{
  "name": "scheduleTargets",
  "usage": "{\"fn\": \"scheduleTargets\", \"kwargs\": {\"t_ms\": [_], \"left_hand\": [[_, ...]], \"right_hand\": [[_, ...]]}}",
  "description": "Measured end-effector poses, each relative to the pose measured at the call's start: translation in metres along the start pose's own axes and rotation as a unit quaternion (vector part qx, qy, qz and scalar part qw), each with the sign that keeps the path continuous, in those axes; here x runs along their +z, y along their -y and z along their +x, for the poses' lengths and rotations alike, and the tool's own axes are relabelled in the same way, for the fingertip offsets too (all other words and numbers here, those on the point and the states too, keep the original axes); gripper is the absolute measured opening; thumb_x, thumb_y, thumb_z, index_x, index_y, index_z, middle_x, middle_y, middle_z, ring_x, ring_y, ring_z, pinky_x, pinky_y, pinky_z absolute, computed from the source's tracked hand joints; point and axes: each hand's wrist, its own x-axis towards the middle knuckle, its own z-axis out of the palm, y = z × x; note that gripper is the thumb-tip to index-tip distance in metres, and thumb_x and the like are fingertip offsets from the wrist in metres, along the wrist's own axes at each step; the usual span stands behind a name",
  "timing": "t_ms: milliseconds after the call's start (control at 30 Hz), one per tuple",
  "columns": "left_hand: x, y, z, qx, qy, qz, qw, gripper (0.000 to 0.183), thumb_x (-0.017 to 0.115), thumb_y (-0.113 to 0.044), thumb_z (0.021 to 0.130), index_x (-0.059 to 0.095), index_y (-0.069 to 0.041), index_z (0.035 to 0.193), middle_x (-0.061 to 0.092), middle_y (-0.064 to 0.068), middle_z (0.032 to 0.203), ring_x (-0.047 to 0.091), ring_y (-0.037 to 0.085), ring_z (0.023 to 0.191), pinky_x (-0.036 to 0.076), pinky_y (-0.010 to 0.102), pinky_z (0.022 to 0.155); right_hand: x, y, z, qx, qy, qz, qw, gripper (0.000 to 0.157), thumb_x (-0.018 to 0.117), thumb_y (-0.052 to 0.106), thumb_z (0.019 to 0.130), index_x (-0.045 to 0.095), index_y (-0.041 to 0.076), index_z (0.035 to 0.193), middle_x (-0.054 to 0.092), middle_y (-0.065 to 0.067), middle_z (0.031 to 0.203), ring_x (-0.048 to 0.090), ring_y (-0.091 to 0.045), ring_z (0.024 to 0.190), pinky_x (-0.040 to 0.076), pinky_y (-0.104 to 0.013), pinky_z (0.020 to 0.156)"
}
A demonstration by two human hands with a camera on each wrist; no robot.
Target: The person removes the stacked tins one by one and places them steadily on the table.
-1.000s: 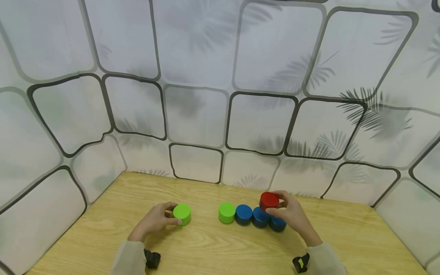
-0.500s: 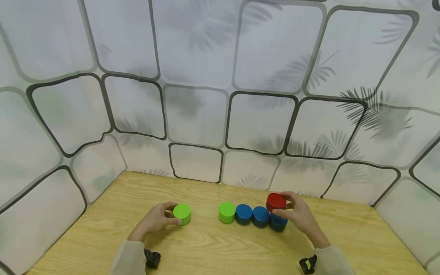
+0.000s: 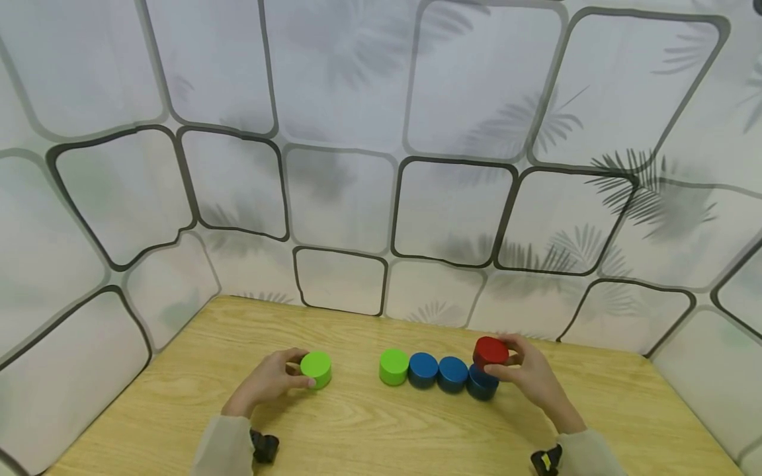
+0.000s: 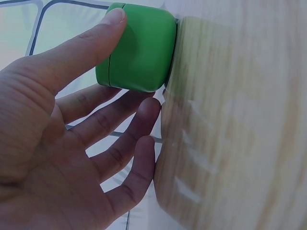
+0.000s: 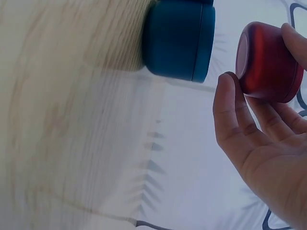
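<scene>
A small round green tin (image 3: pixel 315 369) stands on the table at the left, and my left hand (image 3: pixel 272 378) pinches it between thumb and fingers. In the left wrist view, the thumb lies on the lid edge of that green tin (image 4: pixel 139 48). My right hand (image 3: pixel 532 377) grips a red tin (image 3: pixel 491 354) between thumb and fingers, raised off the table. In the right wrist view, a gap shows between the red tin (image 5: pixel 268 62) and the blue tin (image 5: pixel 177 40). In the head view the red one overlaps the back of the rightmost blue tin (image 3: pixel 482 387).
A second green tin (image 3: pixel 394 367) and two more blue tins, the left blue one (image 3: pixel 423 371) and the middle blue one (image 3: pixel 452 375), line up with the rightmost blue tin. The wood table (image 3: pixel 357 430) meets a patterned fabric wall (image 3: pixel 339 198) behind and at both sides.
My right hand has carried the red tin to the right, from above the middle blue tin to over the rightmost one. The left hand and its green tin have stayed in place.
</scene>
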Motion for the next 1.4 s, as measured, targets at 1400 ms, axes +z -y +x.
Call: {"fn": "scheduleTargets", "kwargs": {"t_ms": [1400], "left_hand": [[0.0,-0.001,0.0,0.004,0.001,0.005,1.0,0.053,0.083,-0.009,0.085,0.06,0.009,0.13,0.067,0.016,0.117,0.066,0.037,0.103,0.055,0.05,0.087]], "right_hand": [[-0.017,-0.017,-0.011,0.042,-0.011,0.009,0.999,0.057,0.081,0.003,0.085,0.049,-0.012,0.13,0.06,-0.031,0.126,0.065,-0.015,0.082,0.058,-0.031,0.066]]}}
